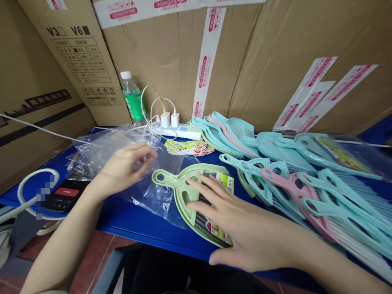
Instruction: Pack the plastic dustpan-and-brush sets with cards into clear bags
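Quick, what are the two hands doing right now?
Left hand: half open, fingers curled, nothing seen in it.
Right hand: open, fingers spread over the green brush, not closed around it.

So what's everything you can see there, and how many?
Dustpan set: 1, green, front middle
Printed card: at least 1, yellowish, on that set
Dustpans: several, mostly light blue, back right
Brushes: several, mostly light blue, one pink, right
Bagged card: 1, yellowish, far right
Power strip: 1, white, back
Chargers: 2, white, plugged into it
Cables: several, white, back and left
Loose cards: a pile, yellowish, by the power strip
Plastic bags: several, clear, left and middle
Bottle: 1, green label, back left
Phone: 1, black, left
Cardboard boxes: at least 2, brown, behind
Table: 1, blue, underneath
Left hand: 1, bare, above plastic bags
Right hand: 1, bare, spread over the dustpan set
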{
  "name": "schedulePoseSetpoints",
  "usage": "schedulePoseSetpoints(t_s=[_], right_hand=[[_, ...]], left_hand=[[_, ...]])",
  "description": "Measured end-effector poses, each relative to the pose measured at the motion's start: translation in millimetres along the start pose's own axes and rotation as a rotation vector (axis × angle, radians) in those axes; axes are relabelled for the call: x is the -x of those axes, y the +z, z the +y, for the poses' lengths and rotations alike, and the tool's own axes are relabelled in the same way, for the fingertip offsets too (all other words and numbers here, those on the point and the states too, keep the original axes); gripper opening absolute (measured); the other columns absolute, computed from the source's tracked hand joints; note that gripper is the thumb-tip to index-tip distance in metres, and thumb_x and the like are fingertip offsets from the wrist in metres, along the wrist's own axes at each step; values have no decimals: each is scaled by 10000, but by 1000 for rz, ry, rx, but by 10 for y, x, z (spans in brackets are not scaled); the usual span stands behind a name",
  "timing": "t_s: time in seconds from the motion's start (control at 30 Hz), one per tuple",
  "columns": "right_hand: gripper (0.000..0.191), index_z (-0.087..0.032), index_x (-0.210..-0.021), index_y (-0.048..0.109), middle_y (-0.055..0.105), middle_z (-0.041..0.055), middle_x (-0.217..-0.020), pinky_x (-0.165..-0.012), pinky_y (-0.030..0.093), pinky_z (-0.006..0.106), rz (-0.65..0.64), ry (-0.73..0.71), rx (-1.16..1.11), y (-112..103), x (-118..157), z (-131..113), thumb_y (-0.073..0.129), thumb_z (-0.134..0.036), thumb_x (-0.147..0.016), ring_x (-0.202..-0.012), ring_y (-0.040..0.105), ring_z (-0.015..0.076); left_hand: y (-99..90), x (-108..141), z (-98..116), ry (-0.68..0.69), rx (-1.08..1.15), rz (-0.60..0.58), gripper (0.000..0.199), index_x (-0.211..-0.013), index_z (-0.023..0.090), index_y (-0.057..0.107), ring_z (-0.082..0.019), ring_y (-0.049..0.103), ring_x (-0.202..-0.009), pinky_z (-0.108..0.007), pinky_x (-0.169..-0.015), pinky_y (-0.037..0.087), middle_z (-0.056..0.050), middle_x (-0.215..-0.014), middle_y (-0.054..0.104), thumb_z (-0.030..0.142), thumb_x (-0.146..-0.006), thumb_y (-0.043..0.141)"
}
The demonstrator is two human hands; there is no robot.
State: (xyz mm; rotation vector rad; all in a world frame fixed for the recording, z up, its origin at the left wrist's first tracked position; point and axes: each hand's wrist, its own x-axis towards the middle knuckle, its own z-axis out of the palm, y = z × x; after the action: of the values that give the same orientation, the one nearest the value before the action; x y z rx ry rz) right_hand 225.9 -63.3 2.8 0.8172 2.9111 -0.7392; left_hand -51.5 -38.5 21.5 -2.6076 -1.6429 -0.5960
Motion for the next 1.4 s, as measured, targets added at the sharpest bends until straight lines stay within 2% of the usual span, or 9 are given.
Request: schedulePoseSetpoints(t_s=[0.13, 0.23, 0.43, 0.67, 0.77, 0.83, 0.97, 1.13, 1.4], right_hand=[[588, -146, -1269, 600, 234, 178, -1609, -1157, 173, 620, 38, -17, 19, 17, -21, 35, 769, -296, -726, -1486, 22, 397], [364, -138, -1147, 643, 331, 161, -1572, -1184, 159, 566, 136, -58, 66, 104, -75, 16, 648, -240, -798, -1490, 106, 338], [301, -118, -1083, 649, 454, 163, -1491, -1196, 163, 558, 329, -97, 187, 289, -188, -24, 564, -232, -818, -1455, 225, 339], [311, -106, -1093, 666, 505, 184, -1438, -1178, 175, 612, 443, -86, 204, 364, -289, -10, 543, -306, -890, -1426, 281, 358], [470, -109, -1257, 612, 410, 188, -1520, -1155, 182, 650, 301, -69, 173, 241, -235, -7, 575, -418, -906, -1458, 204, 383], [761, -106, -1410, 493, 288, 210, -1581, -1129, 242, 657, 150, -28, 150, 115, -149, 13, 700, -515, -803, -1472, 120, 420], [966, -240, -1504, 376, 146, 135, -1634, -1110, 323, 611, 39, 90, 165, -77, 60, 125, 846, -385, -672, -1478, 48, 405], [860, -260, -1486, 406, 339, 117, -1578, -1072, 423, 528, 150, 141, 293, -17, 169, 318, 786, -209, -716, -1431, 307, 365], [587, -187, -1340, 539, 598, 140, -1335, -829, 568, 441, 413, 55, 568, 42, 78, 411, 656, -112, -769, -1068, 647, 315]], left_hand=[[44, -70, -22, -402, -471, -207, 334, -1088, 160, 645, -310, 689, -932, -390, -735, 527, -140, -1117, 692, 185, -927, 353], [66, -105, 36, -480, -538, -389, 365, -1107, 150, 637, -349, 700, -938, -405, -731, 525, -148, -1134, 702, 160, -930, 317], [45, -101, 58, -612, -612, -337, 418, -1130, 103, 637, -392, 708, -906, -403, -678, 508, -224, -1014, 720, 166, -927, 278], [38, -133, 81, -600, -575, -398, 424, -1162, 127, 639, -410, 697, -957, -437, -722, 517, -217, -1049, 729, 159, -924, 290], [31, -144, 92, -590, -569, -384, 426, -1188, 141, 631, -392, 701, -959, -432, -744, 522, -205, -1047, 734, 158, -927, 295], [32, -150, 88, -589, -573, -382, 429, -1204, 146, 626, -382, 705, -951, -426, -745, 526, -201, -1027, 739, 158, -929, 297], [50, -158, 83, -584, -572, -394, 429, -1202, 139, 628, -389, 705, -950, -435, -739, 534, -206, -1012, 740, 160, -932, 296], [53, -153, 99, -582, -576, -413, 421, -1198, 133, 625, -391, 702, -968, -436, -752, 533, -210, -1027, 736, 155, -930, 302], [59, -160, 103, -555, -595, -436, 404, -1158, 149, 629, -372, 710, -936, -394, -710, 521, -199, -959, 741, 187, -940, 291]])
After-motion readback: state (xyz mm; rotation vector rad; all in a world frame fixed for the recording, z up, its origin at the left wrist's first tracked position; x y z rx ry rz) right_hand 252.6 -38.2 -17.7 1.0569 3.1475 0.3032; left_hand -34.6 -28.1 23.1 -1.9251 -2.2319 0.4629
